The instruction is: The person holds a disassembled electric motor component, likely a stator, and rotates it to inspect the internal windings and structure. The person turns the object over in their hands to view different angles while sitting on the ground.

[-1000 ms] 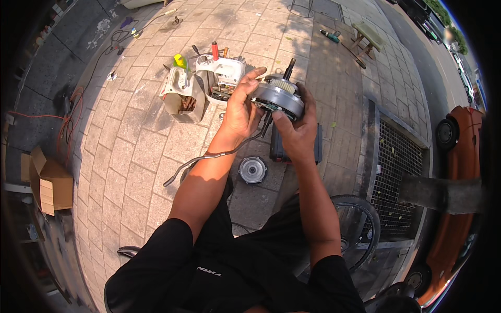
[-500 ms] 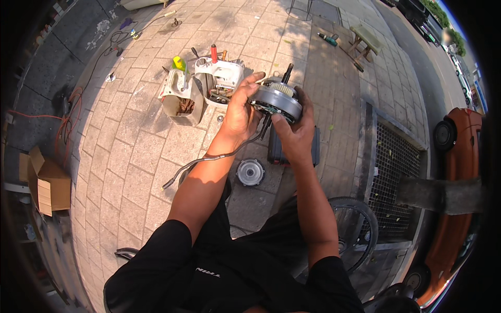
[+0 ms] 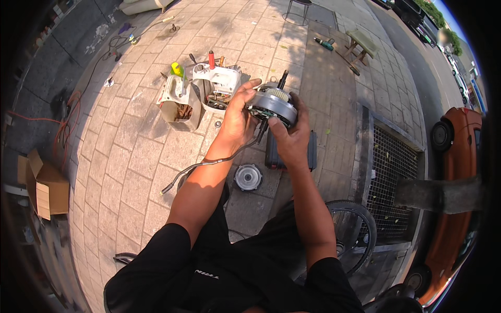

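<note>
Black shirt (image 3: 219, 284) nearest, bare forearms reaching up from its sleeves. Silver motor (image 3: 279, 108) held up in front of the body, above the pavement (image 3: 151, 177), gripped from both sides. Left hand (image 3: 239, 117) curled on the motor's left side, fingers up along the rim. Right hand (image 3: 293, 135) clasps the right side, thumb at the lower edge, fingers bent round behind. Pale gear on the motor's upper side, dark shaft tilted up out of it. Dark cable (image 3: 195, 166) leaves the underside, passes over the left forearm, loose end hanging left of it.

Bike wheel (image 3: 372, 229) beside the right forearm, partly hidden. Round metal cover (image 3: 248, 177) flat on the pavement between the forearms. Black case (image 3: 273, 152) just beyond it, partly behind the right hand. Cardboard box (image 3: 52, 193) at far left, flaps up; metal grate (image 3: 391, 180) on the right. Two cut-open tubs past the left hand: grey-white tub (image 3: 194, 112), white tub (image 3: 225, 78), with tools in them. Farther: green drill (image 3: 327, 45), low stool (image 3: 362, 43); orange car (image 3: 459, 151) at right edge.
</note>
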`<state>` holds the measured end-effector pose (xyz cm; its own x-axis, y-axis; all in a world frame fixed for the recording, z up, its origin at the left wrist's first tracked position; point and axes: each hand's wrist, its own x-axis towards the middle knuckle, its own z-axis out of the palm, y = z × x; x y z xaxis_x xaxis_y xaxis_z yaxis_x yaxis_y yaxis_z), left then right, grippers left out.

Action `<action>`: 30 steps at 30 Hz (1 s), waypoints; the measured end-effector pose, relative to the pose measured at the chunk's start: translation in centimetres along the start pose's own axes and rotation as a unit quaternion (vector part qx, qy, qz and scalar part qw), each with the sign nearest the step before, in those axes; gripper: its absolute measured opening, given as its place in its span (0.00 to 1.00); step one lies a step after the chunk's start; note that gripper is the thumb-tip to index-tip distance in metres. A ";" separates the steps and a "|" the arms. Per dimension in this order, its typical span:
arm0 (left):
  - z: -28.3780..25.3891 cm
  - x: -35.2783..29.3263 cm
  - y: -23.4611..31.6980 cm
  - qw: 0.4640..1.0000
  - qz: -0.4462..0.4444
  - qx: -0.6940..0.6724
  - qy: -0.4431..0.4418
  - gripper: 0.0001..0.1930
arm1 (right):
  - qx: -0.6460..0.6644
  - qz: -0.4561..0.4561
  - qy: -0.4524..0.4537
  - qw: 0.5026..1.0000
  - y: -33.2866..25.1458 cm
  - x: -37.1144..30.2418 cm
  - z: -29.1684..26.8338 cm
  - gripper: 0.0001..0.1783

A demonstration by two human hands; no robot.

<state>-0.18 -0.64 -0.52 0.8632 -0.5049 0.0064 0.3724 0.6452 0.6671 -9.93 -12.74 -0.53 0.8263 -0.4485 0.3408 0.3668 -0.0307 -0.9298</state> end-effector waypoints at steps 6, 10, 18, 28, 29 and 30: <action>-0.1 0.0 -0.1 1.000 -0.005 0.002 0.000 0.29 | 0.007 0.001 0.005 1.000 0.1 0.0 0.0 0.49; 0.0 0.1 -0.1 1.000 -0.004 0.003 -0.001 0.30 | -0.005 -0.005 0.009 1.000 0.2 0.0 -0.1 0.49; -0.4 0.3 -0.6 1.000 0.005 0.006 -0.001 0.29 | -0.008 0.012 0.020 1.000 0.1 0.0 -0.1 0.47; -1.2 0.8 -1.1 1.000 -0.001 0.011 0.012 0.28 | 0.035 0.029 0.028 0.999 1.3 0.2 -0.2 0.45; -1.3 0.9 -1.2 1.000 -0.003 0.014 0.014 0.28 | 0.031 0.028 0.029 0.999 1.4 0.3 -0.2 0.45; -1.4 0.9 -1.2 1.000 -0.005 0.017 0.018 0.28 | 0.034 0.035 0.029 0.998 1.4 0.3 -0.2 0.44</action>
<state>0.61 -1.05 -2.33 0.8711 -0.4903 -0.0274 0.3702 0.6191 0.6926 -9.29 -13.03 -1.73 0.8257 -0.4983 0.2643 0.3380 0.0619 -0.9391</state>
